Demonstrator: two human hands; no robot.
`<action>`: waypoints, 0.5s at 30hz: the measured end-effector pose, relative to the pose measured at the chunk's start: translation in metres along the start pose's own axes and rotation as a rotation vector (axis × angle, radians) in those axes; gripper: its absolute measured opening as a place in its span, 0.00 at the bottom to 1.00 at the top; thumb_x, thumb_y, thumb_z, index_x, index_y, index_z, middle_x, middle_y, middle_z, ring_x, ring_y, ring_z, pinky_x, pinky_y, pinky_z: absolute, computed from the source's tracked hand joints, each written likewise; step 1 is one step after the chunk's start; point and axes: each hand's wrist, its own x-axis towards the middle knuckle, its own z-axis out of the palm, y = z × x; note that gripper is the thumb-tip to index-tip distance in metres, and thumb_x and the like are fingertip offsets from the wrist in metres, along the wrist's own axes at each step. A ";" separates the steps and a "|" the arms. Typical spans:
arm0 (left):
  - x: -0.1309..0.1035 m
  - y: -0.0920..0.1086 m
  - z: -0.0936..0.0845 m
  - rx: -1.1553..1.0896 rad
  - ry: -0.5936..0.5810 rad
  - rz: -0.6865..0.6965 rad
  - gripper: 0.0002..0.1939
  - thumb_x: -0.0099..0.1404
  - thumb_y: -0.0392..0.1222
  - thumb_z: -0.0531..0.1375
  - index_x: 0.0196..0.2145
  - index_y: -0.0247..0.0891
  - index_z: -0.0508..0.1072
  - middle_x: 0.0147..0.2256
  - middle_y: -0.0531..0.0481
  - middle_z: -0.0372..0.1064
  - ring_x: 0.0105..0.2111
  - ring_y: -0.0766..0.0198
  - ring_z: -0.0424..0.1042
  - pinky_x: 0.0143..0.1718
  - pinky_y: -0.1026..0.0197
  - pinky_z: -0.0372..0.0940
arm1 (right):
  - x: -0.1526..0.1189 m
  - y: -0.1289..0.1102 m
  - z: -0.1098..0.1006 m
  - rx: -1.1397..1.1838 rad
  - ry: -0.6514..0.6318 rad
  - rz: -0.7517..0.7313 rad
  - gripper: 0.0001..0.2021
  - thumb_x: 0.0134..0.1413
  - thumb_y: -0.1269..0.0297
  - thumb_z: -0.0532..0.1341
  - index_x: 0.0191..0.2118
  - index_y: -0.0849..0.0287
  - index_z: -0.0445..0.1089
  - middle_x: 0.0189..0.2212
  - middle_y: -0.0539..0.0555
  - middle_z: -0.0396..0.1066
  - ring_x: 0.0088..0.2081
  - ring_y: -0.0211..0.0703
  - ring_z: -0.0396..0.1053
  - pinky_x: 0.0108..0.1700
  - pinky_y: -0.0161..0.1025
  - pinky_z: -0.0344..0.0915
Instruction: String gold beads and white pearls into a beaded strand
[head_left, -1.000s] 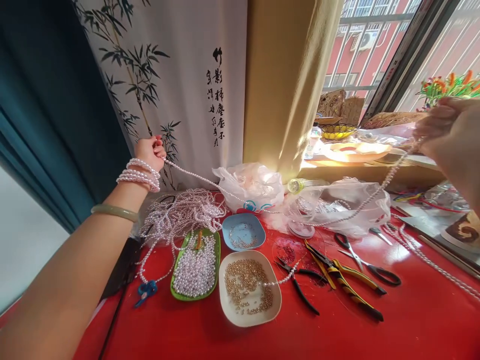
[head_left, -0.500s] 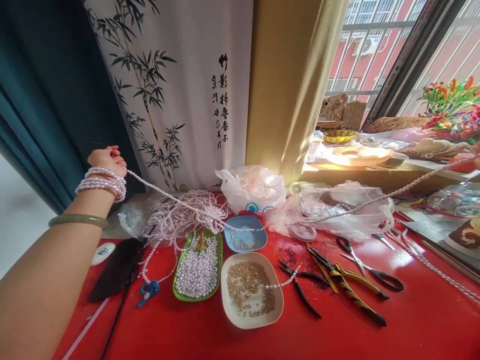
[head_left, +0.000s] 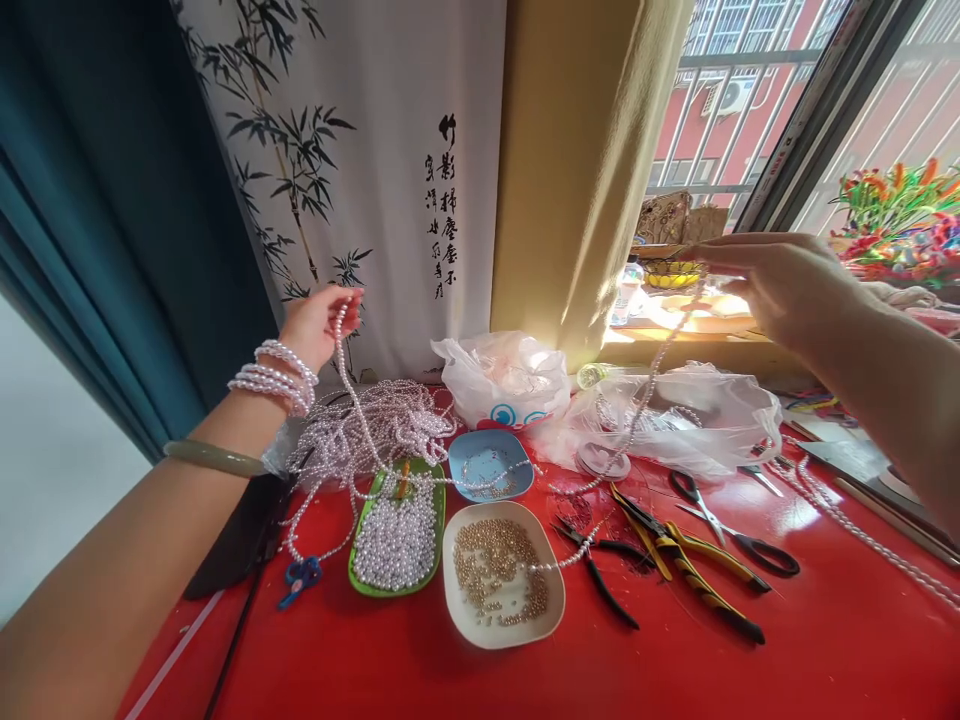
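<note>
My left hand (head_left: 322,322) is raised at the left, fingers closed in a pinch on a strand of pinkish-white pearl beads (head_left: 363,415) that hangs toward the trays. Loops of pearls circle that wrist, above a pale green bangle (head_left: 217,458). At the upper right my right hand (head_left: 787,282) pinches another length of beads (head_left: 654,378), which droops slackly to the table. Whether both lengths are one strand I cannot tell. Below lie a green tray of loose white pearls (head_left: 396,545), a cream dish (head_left: 469,632) of gold beads and a blue dish (head_left: 487,445) with small bits.
A heap of pearl strands (head_left: 367,425) lies behind the green tray. Pliers (head_left: 686,560), smaller black pliers (head_left: 600,570) and scissors (head_left: 735,530) rest on the red table (head_left: 645,680). Plastic bags (head_left: 502,385) stand at the back, and a blue clip-like item (head_left: 301,578) sits at front left.
Both hands have come inward from the far sides, the left rightward and the right leftward into full view. The bead lengths, stretched taut before, now hang slack.
</note>
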 end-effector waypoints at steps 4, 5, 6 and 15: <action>-0.028 -0.013 0.024 0.131 -0.332 -0.052 0.04 0.48 0.32 0.62 0.25 0.31 0.74 0.22 0.49 0.69 0.22 0.70 0.65 0.26 0.65 0.63 | -0.025 -0.034 0.022 0.182 -0.261 0.158 0.08 0.44 0.69 0.61 0.33 0.62 0.75 0.30 0.58 0.73 0.31 0.38 0.68 0.31 0.38 0.60; -0.038 -0.018 0.032 0.155 -0.402 -0.051 0.04 0.48 0.33 0.62 0.25 0.31 0.74 0.23 0.49 0.70 0.21 0.71 0.65 0.26 0.65 0.63 | -0.033 -0.040 0.030 0.200 -0.375 0.165 0.07 0.45 0.70 0.60 0.31 0.60 0.75 0.29 0.56 0.73 0.30 0.37 0.68 0.30 0.37 0.61; -0.048 -0.023 0.039 0.174 -0.467 -0.060 0.04 0.48 0.33 0.63 0.24 0.31 0.74 0.24 0.48 0.70 0.21 0.71 0.65 0.26 0.65 0.63 | -0.041 -0.046 0.039 0.196 -0.465 0.190 0.06 0.44 0.71 0.60 0.29 0.60 0.75 0.27 0.55 0.73 0.29 0.37 0.68 0.29 0.36 0.62; -0.101 -0.064 0.080 0.092 -0.557 -0.089 0.07 0.46 0.39 0.64 0.24 0.34 0.75 0.24 0.49 0.69 0.22 0.73 0.64 0.26 0.66 0.60 | -0.095 -0.054 0.112 0.189 -0.493 0.018 0.09 0.43 0.64 0.59 0.29 0.61 0.75 0.24 0.53 0.72 0.25 0.37 0.65 0.28 0.38 0.62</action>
